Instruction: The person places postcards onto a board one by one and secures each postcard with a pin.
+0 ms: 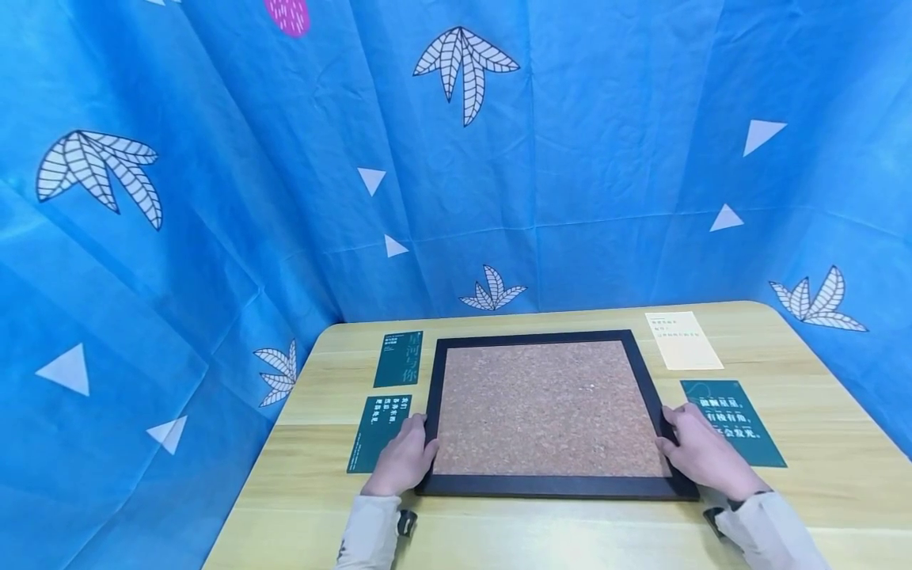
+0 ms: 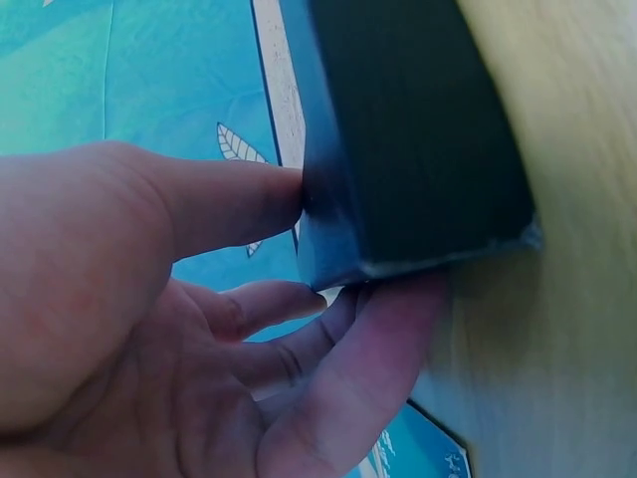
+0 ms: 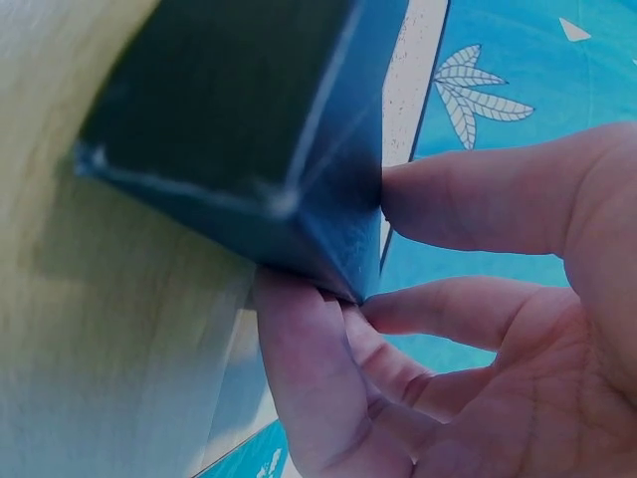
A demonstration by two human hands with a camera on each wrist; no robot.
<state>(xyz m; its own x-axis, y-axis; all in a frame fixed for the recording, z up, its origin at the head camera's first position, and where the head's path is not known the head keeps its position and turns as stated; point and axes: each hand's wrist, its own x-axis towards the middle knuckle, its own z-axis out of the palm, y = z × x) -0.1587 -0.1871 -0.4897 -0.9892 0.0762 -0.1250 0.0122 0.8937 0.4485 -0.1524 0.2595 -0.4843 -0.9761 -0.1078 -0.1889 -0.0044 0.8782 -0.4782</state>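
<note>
A cork board (image 1: 549, 408) with a thick black frame (image 1: 556, 486) lies flat, or nearly so, at the middle of the wooden table. My left hand (image 1: 400, 461) grips the frame's left side near the front corner. In the left wrist view, the thumb (image 2: 239, 202) presses the inner edge and the fingers bend at the outer side and underneath. On the opposite side my right hand (image 1: 705, 450) holds the frame likewise, its thumb (image 3: 478, 204) on the edge in the right wrist view. Some fingertips are hidden behind the frame.
Two dark green cards with white writing, an upper one (image 1: 397, 360) and a lower one (image 1: 378, 431), lie left of the board. On the right are a cream card (image 1: 684, 340) and another green card (image 1: 737, 419), partly covered by my right hand. A blue patterned curtain (image 1: 606, 158) hangs behind.
</note>
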